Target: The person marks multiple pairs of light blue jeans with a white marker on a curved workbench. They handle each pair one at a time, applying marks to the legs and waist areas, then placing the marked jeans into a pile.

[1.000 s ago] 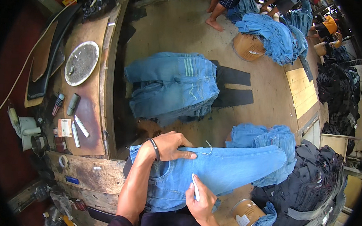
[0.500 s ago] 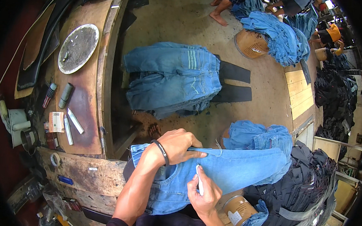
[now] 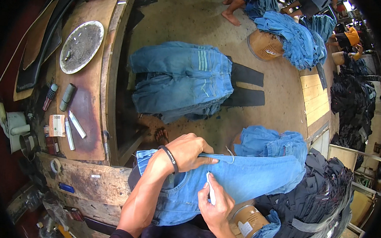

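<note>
Light blue jeans (image 3: 243,179) lie stretched across in front of me, the waistband side at the left and a leg running right. At their upper edge my left hand (image 3: 187,153) is closed on the fabric, thumb along the top seam; its wrist wears a dark band. My right hand (image 3: 215,203) grips a slim white tool (image 3: 211,191) whose upper end meets the denim just below my left thumb. The tool's exact kind cannot be made out. A loose thread (image 3: 231,153) sticks up from the seam to the right of my left hand.
A scorched wooden bench (image 3: 82,112) at left bears a round ash-filled dish (image 3: 82,47), white sticks (image 3: 77,125) and a banknote (image 3: 57,125). Beyond, stacked jeans (image 3: 182,81) lie on the floor. Dark cloth pieces (image 3: 314,200) pile up right. Other people work at the far right.
My view has shifted slightly. Both hands keep their places on the jeans, the white tool still against the fabric.
</note>
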### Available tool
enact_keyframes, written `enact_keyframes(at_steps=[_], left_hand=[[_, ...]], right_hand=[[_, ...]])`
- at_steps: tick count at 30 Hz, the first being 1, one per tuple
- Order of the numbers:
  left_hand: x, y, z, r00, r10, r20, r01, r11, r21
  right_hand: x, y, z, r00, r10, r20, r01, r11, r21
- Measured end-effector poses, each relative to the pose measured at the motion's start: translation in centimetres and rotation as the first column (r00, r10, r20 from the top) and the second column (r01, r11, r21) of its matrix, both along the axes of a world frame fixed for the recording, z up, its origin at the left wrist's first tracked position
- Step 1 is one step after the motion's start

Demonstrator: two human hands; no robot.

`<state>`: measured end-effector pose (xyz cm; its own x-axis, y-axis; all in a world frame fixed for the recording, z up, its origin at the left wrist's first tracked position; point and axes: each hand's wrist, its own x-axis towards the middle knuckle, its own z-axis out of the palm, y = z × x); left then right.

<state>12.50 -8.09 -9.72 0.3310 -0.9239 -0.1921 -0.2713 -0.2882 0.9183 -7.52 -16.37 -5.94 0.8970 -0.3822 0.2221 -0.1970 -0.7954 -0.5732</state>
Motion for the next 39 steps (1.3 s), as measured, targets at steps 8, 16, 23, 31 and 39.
enact_keyframes(at_steps=[8,16,23,31,39], left_hand=[[-0.1,-0.1,0.3,1.000,0.030,-0.008,-0.030,1.000,-0.008],[0.1,-0.1,0.6,1.000,0.008,0.002,-0.008,0.999,0.047],[-0.1,-0.1,0.2,1.000,0.009,-0.003,-0.009,1.000,0.028],[-0.2,-0.1,0.3,0.999,0.038,-0.018,-0.038,0.999,0.012],[0.0,-0.2,0.6,1.000,0.003,-0.002,-0.003,0.999,0.047]], right_hand=[[0.1,0.0,-0.3,0.999,-0.025,0.029,0.025,1.000,-0.010],[0.3,0.0,0.3,1.000,-0.011,0.005,0.011,1.000,-0.002],[0.2,0.0,0.5,0.995,-0.023,-0.100,0.026,0.999,0.026],[0.3,-0.1,1.0,0.995,-0.020,-0.094,0.022,1.000,0.015],[0.2,-0.2,0.9,0.995,-0.060,-0.079,0.063,0.997,0.036]])
